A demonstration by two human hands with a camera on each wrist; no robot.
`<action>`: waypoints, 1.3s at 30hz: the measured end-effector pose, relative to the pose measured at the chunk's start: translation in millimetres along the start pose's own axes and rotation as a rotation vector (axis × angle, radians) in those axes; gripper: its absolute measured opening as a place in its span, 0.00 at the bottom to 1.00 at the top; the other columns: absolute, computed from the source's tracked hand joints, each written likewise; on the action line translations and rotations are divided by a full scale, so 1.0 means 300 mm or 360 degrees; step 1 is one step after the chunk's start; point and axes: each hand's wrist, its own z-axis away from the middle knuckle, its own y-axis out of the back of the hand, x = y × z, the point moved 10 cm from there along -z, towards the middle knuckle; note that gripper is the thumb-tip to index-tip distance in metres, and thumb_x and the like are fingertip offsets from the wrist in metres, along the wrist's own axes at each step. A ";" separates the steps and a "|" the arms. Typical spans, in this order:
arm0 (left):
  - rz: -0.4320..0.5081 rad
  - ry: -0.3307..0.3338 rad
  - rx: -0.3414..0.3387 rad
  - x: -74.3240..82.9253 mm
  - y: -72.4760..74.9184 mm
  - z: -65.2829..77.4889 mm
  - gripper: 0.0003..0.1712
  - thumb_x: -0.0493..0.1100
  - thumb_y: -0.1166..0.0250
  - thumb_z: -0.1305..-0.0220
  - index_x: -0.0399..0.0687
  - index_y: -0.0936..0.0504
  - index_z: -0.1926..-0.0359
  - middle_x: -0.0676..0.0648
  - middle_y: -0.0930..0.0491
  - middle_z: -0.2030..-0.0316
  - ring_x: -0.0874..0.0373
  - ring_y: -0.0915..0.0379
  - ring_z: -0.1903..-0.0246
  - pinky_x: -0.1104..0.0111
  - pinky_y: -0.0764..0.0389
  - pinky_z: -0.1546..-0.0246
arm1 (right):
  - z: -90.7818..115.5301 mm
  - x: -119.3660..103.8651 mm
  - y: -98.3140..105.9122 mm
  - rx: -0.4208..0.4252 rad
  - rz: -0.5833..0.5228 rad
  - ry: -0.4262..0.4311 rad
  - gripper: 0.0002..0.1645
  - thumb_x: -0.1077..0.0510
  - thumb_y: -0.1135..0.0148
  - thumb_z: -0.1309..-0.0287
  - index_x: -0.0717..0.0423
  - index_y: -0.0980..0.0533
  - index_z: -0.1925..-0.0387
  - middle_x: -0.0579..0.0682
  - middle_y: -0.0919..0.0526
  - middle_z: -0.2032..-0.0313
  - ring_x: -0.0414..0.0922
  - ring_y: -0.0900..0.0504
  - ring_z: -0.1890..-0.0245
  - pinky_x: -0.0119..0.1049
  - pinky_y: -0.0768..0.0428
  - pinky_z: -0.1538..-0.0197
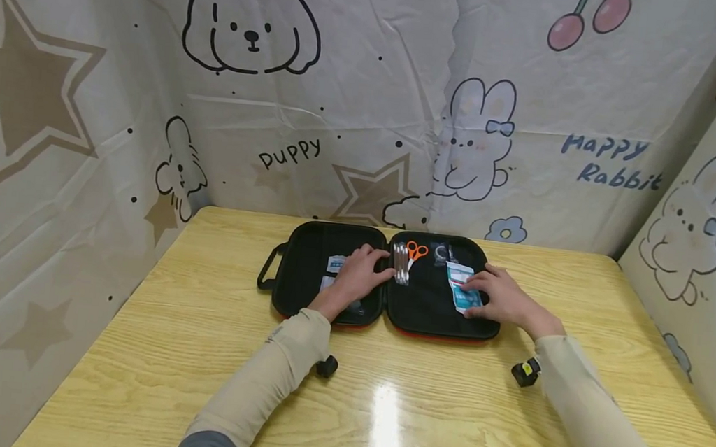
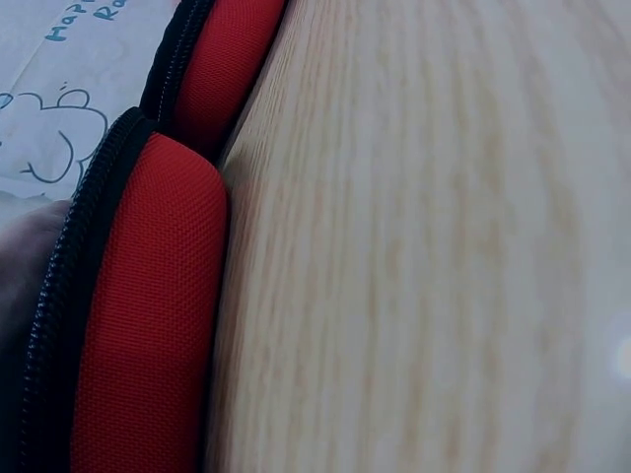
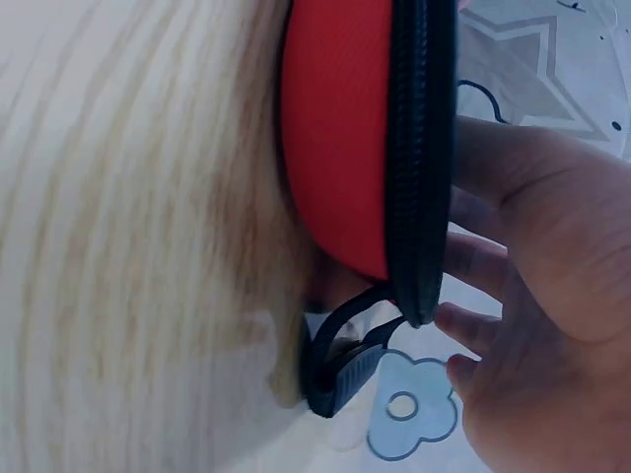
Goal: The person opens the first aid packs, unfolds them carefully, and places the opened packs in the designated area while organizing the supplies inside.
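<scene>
A black-lined zip case with a red shell lies unfolded on the table. My left hand reaches over its left half, fingertips and thumb right at the middle hinge, with nothing seen between them. Beside them, in the right half, lie a clear packet of cotton swabs and orange-handled scissors. My right hand comes over the right rim and holds a blue-and-white packet between thumb and fingers. In the right wrist view the case's rim hides the fingertips and the packet.
Small white-and-blue packets sit in the left half, partly behind the left hand. A clear bag with a round item lies at the upper right. A carry handle sticks out at the left. A printed cloth hangs behind the table.
</scene>
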 end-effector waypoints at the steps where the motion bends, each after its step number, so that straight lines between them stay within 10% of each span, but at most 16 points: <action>1: 0.0005 -0.0001 0.0001 0.000 0.001 0.000 0.30 0.60 0.41 0.30 0.51 0.26 0.34 0.42 0.28 0.47 0.49 0.30 0.53 0.56 0.27 0.50 | 0.001 -0.008 -0.001 -0.0008 0.0003 0.0016 0.30 0.49 0.24 0.51 0.61 0.18 0.49 0.64 0.21 0.44 0.75 0.41 0.32 0.69 0.45 0.31; 26: 0.0054 0.0021 -0.0008 -0.008 -0.004 0.006 0.31 0.61 0.41 0.31 0.52 0.26 0.34 0.43 0.28 0.46 0.49 0.31 0.51 0.56 0.28 0.47 | 0.048 -0.077 0.012 -0.0079 0.0332 -0.0042 0.17 0.48 0.23 0.52 0.56 0.15 0.67 0.51 0.19 0.63 0.54 0.24 0.56 0.54 0.28 0.41; 39: 0.0032 0.0005 0.0000 0.001 0.001 0.002 0.31 0.61 0.41 0.31 0.51 0.26 0.34 0.43 0.28 0.47 0.49 0.31 0.52 0.56 0.28 0.47 | 0.050 -0.147 -0.025 -0.0017 0.0184 0.0238 0.15 0.59 0.27 0.47 0.59 0.17 0.57 0.52 0.21 0.59 0.51 0.22 0.57 0.53 0.23 0.44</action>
